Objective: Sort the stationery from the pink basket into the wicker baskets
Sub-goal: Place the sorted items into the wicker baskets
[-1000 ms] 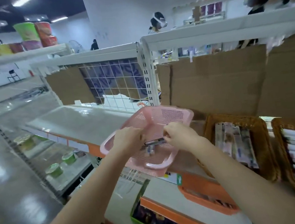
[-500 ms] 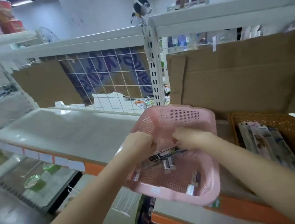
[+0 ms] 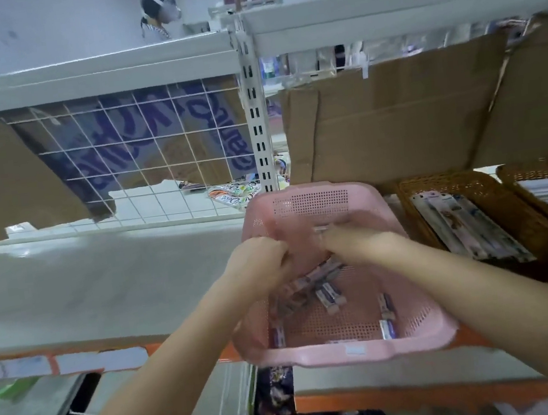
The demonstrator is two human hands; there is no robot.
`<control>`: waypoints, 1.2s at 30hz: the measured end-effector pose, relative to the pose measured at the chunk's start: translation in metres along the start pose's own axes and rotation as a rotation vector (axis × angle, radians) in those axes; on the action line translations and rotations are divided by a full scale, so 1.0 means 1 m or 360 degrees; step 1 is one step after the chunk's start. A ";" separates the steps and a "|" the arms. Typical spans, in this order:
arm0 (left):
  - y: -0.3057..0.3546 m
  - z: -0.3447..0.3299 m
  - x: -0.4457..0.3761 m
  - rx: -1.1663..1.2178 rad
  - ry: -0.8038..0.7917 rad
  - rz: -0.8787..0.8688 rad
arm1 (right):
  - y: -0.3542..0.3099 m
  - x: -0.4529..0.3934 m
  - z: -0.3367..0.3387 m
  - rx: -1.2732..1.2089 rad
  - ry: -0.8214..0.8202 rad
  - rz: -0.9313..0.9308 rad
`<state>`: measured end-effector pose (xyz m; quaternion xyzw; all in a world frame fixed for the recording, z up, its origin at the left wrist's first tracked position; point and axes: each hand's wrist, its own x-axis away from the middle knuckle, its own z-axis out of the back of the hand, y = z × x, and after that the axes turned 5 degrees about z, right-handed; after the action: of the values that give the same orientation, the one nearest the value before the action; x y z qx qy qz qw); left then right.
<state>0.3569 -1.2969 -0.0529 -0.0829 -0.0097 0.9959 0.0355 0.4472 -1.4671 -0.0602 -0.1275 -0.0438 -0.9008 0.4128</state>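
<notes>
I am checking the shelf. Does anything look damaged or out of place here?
Yes. The cardboard sheet behind the wire grid has a torn lower edge, which leaves a gap. The pink basket overhangs the shelf edge.

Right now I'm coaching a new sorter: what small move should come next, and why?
Probably lift out whatever the right hand is gathering and carry it right to the nearer wicker basket. Both hands are inside the pink basket, where small packets remain. The left hand looks curled; its grip is blurred.

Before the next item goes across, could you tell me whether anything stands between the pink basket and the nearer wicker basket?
Nothing visible does. The pink basket sits just left of the nearer wicker basket, whose top is open; flat packets lie inside.
</notes>
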 end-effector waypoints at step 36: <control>0.049 0.002 -0.013 0.1432 -0.0247 0.0181 | -0.021 0.050 0.019 -0.1313 0.1013 -0.0213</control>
<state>0.3657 -1.3465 -0.0496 0.0152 0.4256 0.9047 0.0123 0.4039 -1.4868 -0.0284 0.0035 0.4340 -0.8618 0.2628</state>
